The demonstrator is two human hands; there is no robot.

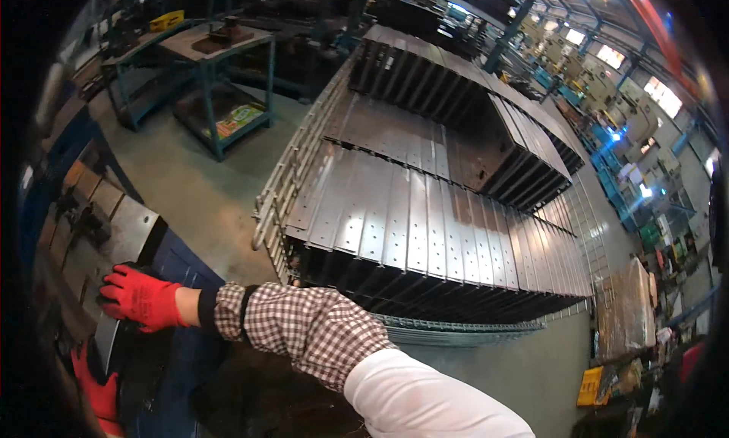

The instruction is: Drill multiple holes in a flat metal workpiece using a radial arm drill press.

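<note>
At the near left, the right hand [139,295], in a red glove, lies with fingers curled over the far edge of a flat grey metal sheet [129,233] on the dark counter [178,267]. The left hand [97,389], also gloved, clasps the sheet's near edge. To the right, stacked metal panels [425,225] fill a wire cage cart [277,199].

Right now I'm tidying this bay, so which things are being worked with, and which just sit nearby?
In hand:
right hand, red-gloved, on a grey metal sheet
left hand, at the dark machine edge

Nearby only:
stacked metal panels
blue-green table
yellow crate
</note>
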